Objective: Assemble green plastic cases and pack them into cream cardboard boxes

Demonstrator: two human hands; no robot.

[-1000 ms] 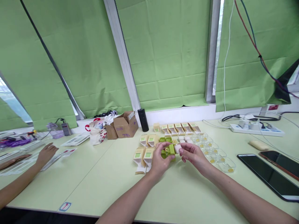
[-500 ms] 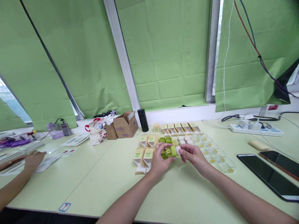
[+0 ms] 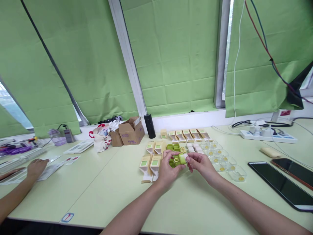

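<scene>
Over the middle of the table, my left hand [image 3: 168, 171] is closed around a small green case [image 3: 181, 159] that has a loop on its side. A small white block [image 3: 185, 156] sits at the case's right end, partly inside it. The fingers of my right hand [image 3: 201, 164] pinch the block at that end; fingers hide part of it. Just behind my hands lie more green cases [image 3: 173, 147], small yellow pieces [image 3: 183, 149] and several white blocks [image 3: 195, 147].
Clear plastic boxes [image 3: 237, 173] with yellow dots lie to the right, near a phone [image 3: 281, 184]. Opened cartons [image 3: 145, 163] stand left of my hands, others behind. A power strip [image 3: 269, 135] is at the back right. A co-worker's hand [image 3: 36, 167] rests at far left.
The white block has moved left, deeper into the green case, and less of it shows. My right hand has shifted slightly left with it; my left hand stays in place.
</scene>
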